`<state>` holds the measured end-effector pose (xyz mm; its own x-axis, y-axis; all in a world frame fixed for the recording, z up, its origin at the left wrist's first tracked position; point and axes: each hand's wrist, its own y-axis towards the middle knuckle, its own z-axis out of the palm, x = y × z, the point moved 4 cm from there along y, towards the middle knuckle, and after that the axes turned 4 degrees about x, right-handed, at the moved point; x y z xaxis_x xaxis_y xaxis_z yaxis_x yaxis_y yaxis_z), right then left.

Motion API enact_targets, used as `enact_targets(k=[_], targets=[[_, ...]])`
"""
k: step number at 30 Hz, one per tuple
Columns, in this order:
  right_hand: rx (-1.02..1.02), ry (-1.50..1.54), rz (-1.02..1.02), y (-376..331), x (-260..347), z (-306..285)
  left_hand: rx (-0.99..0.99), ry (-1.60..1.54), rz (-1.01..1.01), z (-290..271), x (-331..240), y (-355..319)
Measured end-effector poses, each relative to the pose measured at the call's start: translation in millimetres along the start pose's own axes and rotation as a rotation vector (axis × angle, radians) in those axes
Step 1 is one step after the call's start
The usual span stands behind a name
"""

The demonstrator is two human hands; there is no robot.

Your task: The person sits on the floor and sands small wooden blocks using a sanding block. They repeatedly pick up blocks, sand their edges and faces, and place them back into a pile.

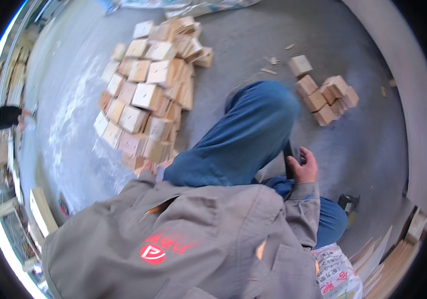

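Observation:
My left hand (145, 167) is at the near end of a large pile of pale wooden blocks (146, 96), against the lowest ones. My sleeve and bent left knee hide most of it, and its grip cannot be made out. Beside the inner side of that knee, my right hand (305, 167) is closed around a dark, flat-sided object (289, 160). Its lower part disappears behind my leg, so its kind is unclear. The piled blocks lie in slanting rows, many with a small dark mark on the face.
A smaller group of wooden blocks (327, 97) lies on the grey floor at the right, near wood scraps (273, 62). A black object (349, 202) rests by my right knee. Printed white sack (338, 271) and boards (393, 264) lie lower right. Another person (9, 117) is far left.

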<state>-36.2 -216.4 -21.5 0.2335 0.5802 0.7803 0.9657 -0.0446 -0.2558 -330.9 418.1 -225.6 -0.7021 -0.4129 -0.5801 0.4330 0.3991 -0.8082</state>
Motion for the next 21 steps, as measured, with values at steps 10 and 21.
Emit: enact_targets(k=[10, 21], targets=[[-0.384, 1.032, 0.12, -15, 36, -77, 0.208, 0.319, 0.185, 70, -102, -19], [-0.416, 1.512, -0.13, -50, 63, -129, 0.474, 0.25, 0.684, 385, -427, -91]])
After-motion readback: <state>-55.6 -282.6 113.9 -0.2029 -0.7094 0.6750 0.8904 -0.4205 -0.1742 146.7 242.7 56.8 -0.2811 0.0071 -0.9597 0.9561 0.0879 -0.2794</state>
